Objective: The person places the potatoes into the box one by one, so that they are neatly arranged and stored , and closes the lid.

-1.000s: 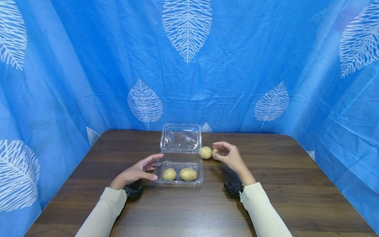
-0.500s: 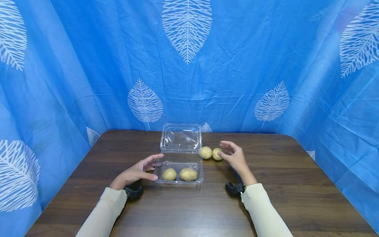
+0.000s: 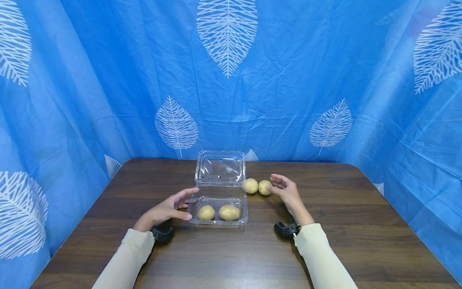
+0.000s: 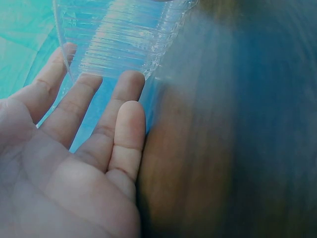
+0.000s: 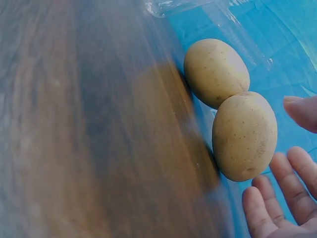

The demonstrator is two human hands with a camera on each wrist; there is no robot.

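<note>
A clear plastic clamshell container (image 3: 220, 222) stands on the table with its lid (image 3: 221, 168) raised behind it. Two potatoes, one on the left (image 3: 206, 212) and one on the right (image 3: 229, 212), lie inside. At the container's left side is my left hand (image 3: 166, 209); its nearly straight fingers (image 4: 130, 87) touch or almost touch the ribbed wall. Just right of the container, two more potatoes sit side by side: a nearer-to-box one (image 3: 250, 186) and an outer one (image 5: 244, 136). My right hand (image 3: 288, 196) is beside the outer potato, fingers spread and holding nothing.
The brown wooden table (image 3: 223, 257) extends around the container. A blue curtain (image 3: 274, 80) with white leaf prints hangs behind it and along both sides. Each wrist wears a black device, one left (image 3: 163, 234) and one right (image 3: 285, 230).
My right hand has drawn back to the right from the outer potato, which now shows almost fully. My left hand, the container and the potatoes look unmoved.
</note>
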